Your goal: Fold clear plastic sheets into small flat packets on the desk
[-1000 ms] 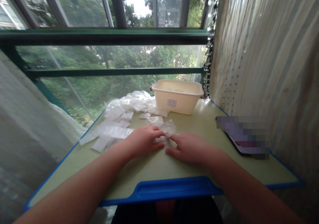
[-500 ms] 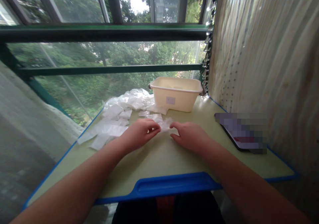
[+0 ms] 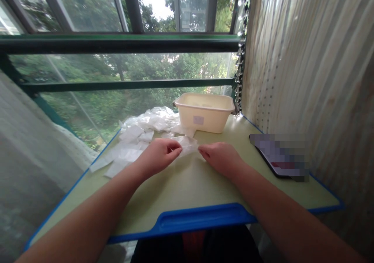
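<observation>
My left hand [image 3: 159, 156] and my right hand [image 3: 222, 157] meet at the middle of the green desk [image 3: 189, 189]. Between them they pinch a small clear plastic bag [image 3: 188, 145], one hand at each side, just above the desk top. Both hands are closed with fingertips pressed on the bag. A heap of more clear plastic bags [image 3: 140, 132] lies on the desk behind and to the left of my left hand.
A cream plastic tub [image 3: 204, 117] stands at the back of the desk by the window. A blurred flat dark item [image 3: 279, 154] lies at the right near the curtain. The desk has a blue rim with a front groove [image 3: 201, 220].
Both hands have moved slightly away from me and lifted the bag off the desk. They now pinch it by its edges instead of pressing flat on it.
</observation>
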`<state>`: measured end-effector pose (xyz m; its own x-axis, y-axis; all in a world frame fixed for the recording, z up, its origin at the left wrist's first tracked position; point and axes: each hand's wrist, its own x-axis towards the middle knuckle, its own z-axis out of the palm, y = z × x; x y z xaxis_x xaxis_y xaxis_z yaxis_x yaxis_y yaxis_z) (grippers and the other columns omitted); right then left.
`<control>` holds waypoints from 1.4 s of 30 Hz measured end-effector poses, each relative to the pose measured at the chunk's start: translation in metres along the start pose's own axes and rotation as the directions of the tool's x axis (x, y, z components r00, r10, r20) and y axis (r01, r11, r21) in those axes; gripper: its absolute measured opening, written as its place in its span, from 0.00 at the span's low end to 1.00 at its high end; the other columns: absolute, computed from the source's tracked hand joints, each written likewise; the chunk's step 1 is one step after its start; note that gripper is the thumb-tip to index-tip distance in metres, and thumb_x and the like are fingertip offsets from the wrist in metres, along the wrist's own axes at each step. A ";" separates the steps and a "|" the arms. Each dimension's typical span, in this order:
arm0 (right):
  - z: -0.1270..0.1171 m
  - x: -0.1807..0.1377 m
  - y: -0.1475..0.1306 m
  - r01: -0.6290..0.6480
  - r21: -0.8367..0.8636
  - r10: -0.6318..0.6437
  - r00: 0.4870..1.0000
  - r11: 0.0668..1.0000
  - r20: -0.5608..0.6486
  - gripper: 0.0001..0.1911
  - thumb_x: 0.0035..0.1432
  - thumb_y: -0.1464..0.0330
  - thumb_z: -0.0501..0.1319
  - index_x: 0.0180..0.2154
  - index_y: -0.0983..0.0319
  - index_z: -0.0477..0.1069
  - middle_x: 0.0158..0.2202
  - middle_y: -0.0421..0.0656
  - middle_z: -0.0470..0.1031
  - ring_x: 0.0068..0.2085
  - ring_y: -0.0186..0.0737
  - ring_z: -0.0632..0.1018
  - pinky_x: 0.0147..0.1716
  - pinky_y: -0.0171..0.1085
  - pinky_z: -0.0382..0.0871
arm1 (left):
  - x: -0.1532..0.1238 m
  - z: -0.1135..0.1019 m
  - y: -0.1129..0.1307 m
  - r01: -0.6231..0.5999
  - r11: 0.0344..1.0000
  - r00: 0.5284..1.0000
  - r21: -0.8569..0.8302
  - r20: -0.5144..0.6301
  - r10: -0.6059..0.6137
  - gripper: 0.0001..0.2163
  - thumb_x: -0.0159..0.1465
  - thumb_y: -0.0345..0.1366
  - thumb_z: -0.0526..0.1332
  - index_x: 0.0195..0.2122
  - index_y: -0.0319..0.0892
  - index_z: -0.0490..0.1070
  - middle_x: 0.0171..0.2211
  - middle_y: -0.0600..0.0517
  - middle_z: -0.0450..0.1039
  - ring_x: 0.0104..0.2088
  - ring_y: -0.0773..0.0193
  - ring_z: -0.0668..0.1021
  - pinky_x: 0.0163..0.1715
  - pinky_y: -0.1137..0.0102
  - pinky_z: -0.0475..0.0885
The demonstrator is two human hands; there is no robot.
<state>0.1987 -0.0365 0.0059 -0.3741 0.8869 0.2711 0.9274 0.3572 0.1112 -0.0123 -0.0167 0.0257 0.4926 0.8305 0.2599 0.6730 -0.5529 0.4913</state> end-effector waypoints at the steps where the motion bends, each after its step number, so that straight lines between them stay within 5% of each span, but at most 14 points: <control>1: 0.000 0.000 0.000 0.009 -0.001 -0.009 1.000 1.000 -0.002 0.15 0.59 0.62 0.47 0.36 0.54 0.71 0.32 0.42 0.77 0.31 0.43 0.76 0.26 0.35 0.57 | 0.000 0.001 0.001 0.008 1.000 1.000 -0.002 0.015 -0.008 0.12 0.58 0.40 0.53 0.30 0.40 0.74 0.24 0.52 0.73 0.24 0.67 0.72 0.24 0.74 0.63; 9: 0.002 0.001 -0.007 0.030 -0.021 -0.030 1.000 0.999 0.006 0.19 0.60 0.61 0.45 0.30 0.57 0.72 0.28 0.44 0.77 0.29 0.42 0.76 0.24 0.34 0.56 | 0.000 0.003 0.001 0.131 0.988 0.988 -0.084 0.088 -0.124 0.12 0.58 0.40 0.54 0.28 0.40 0.74 0.20 0.54 0.73 0.22 0.67 0.73 0.22 0.75 0.64; 14: -0.002 -0.002 -0.009 0.104 -0.015 -0.103 0.994 0.995 0.022 0.17 0.59 0.64 0.46 0.29 0.59 0.72 0.28 0.44 0.77 0.28 0.41 0.76 0.24 0.34 0.56 | 0.001 0.005 0.000 0.159 0.987 0.986 -0.027 -0.037 -0.160 0.11 0.58 0.39 0.54 0.27 0.41 0.73 0.19 0.54 0.73 0.22 0.66 0.74 0.24 0.74 0.64; 21: 0.004 0.001 -0.013 0.043 0.110 -0.047 0.998 0.993 0.035 0.17 0.56 0.56 0.50 0.43 0.53 0.70 0.30 0.42 0.77 0.32 0.43 0.76 0.28 0.35 0.60 | -0.003 0.009 0.007 -0.014 0.985 0.996 0.171 -0.084 0.029 0.12 0.59 0.38 0.53 0.27 0.40 0.73 0.24 0.52 0.74 0.25 0.67 0.72 0.24 0.75 0.61; 25: 0.005 0.002 -0.017 0.083 0.071 -0.088 0.993 0.994 0.076 0.15 0.59 0.64 0.48 0.36 0.56 0.72 0.30 0.44 0.77 0.30 0.42 0.76 0.26 0.34 0.59 | -0.005 0.012 0.009 -0.045 0.943 0.993 0.330 -0.088 0.078 0.12 0.60 0.37 0.52 0.27 0.40 0.73 0.25 0.50 0.74 0.26 0.66 0.72 0.24 0.74 0.60; 32: -0.002 -0.002 -0.024 0.255 0.052 -0.259 0.962 0.965 0.083 0.14 0.57 0.68 0.49 0.29 0.61 0.72 0.26 0.46 0.76 0.26 0.41 0.75 0.24 0.34 0.57 | -0.009 0.025 0.014 -0.122 0.709 0.987 0.694 0.011 0.159 0.11 0.60 0.33 0.51 0.23 0.41 0.68 0.21 0.50 0.71 0.21 0.63 0.72 0.18 0.71 0.53; 37: -0.003 -0.007 -0.016 0.253 0.155 -0.254 0.967 0.955 -0.018 0.15 0.55 0.62 0.50 0.27 0.60 0.72 0.25 0.42 0.75 0.26 0.39 0.73 0.25 0.35 0.56 | -0.013 0.030 0.018 -0.283 0.646 0.956 0.709 0.158 0.246 0.05 0.56 0.28 0.55 0.29 0.41 0.69 0.25 0.50 0.70 0.26 0.60 0.73 0.20 0.71 0.58; 42: -0.005 -0.005 -0.007 0.145 0.247 -0.089 0.971 0.958 -0.223 0.19 0.53 0.64 0.54 0.47 0.58 0.66 0.37 0.43 0.72 0.36 0.39 0.71 0.32 0.34 0.59 | -0.016 0.035 0.016 -0.338 0.614 0.933 0.713 0.167 0.320 0.06 0.59 0.29 0.53 0.31 0.40 0.69 0.27 0.50 0.69 0.26 0.61 0.71 0.20 0.71 0.59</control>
<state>0.1939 -0.0453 0.0086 -0.4465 0.7635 0.4666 0.8346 0.5434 -0.0906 0.0101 -0.0408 0.0002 0.7666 0.5867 0.2609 0.6403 -0.6682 -0.3788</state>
